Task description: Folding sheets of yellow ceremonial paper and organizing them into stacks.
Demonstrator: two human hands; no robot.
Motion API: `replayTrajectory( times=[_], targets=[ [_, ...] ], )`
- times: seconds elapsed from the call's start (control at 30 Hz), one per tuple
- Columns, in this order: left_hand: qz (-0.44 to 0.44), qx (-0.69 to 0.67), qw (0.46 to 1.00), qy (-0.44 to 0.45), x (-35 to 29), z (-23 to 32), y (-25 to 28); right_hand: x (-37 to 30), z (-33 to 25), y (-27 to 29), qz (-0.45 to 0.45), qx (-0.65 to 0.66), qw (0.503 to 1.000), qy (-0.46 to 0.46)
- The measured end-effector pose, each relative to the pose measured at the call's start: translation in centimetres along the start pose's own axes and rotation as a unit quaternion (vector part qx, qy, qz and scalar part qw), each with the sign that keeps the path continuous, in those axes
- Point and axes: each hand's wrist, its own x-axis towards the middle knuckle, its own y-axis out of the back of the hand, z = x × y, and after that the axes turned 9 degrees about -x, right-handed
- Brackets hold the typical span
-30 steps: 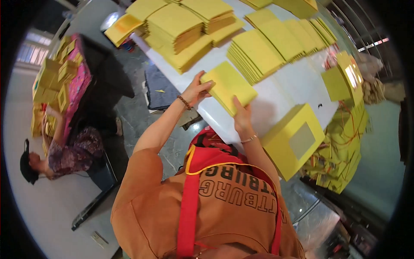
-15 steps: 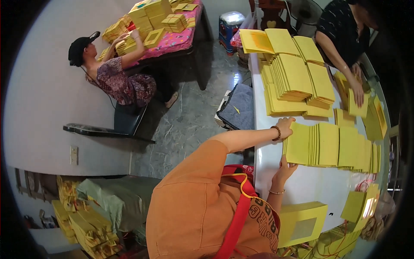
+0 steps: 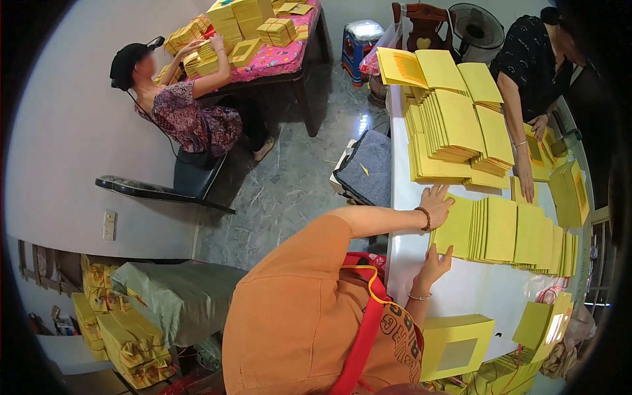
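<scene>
A row of flat yellow paper pieces (image 3: 502,232), overlapped like fanned envelopes, runs to the right across the white table. My left hand (image 3: 437,203), with a beaded bracelet, is at the upper left corner of the row; its fingers are spread and hold nothing. Just below, my right hand (image 3: 434,268), wearing a bangle, is palm up beside the lower left corner. Its thumb and fingers are apart, and nothing is in them.
Tall yellow stacks (image 3: 454,128) stand beyond the row. A co-worker's hand (image 3: 525,178) reaches to its far side. A yellow box with a grey window (image 3: 457,352) lies nearer me. At the left, another person (image 3: 191,118) handles papers at a pink-covered table (image 3: 280,60).
Both my hands have loosened from the row's left end, their fingers now spread. The co-worker's hand has moved down toward the row. The view has shifted slightly.
</scene>
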Motion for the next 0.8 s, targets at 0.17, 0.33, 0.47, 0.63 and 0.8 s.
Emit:
replayTrajectory(
  times=[0.17,0.33,0.47,0.63,0.8],
  targets=[
    [-0.048,0.107,0.984,-0.133,-1.3,3.7,2.0,0.4,1.1,-0.1,0.035,-0.01,0.999,0.039],
    [-0.179,0.085,0.963,-0.185,-2.3,1.7,0.7,1.0,0.6,1.2,-0.074,-0.148,0.986,0.02],
    [-0.212,0.134,0.951,-0.18,-2.5,1.4,0.4,-2.1,-1.5,0.9,0.071,-0.22,0.973,-0.002],
    [-0.205,0.144,0.948,-0.195,-2.5,1.7,0.0,-5.3,-5.4,2.1,-0.026,-0.077,0.997,0.001],
    [-0.215,0.168,0.944,-0.184,-2.5,1.5,0.3,-10.6,-14.6,5.3,-0.076,0.019,0.995,0.065]
  ],
)
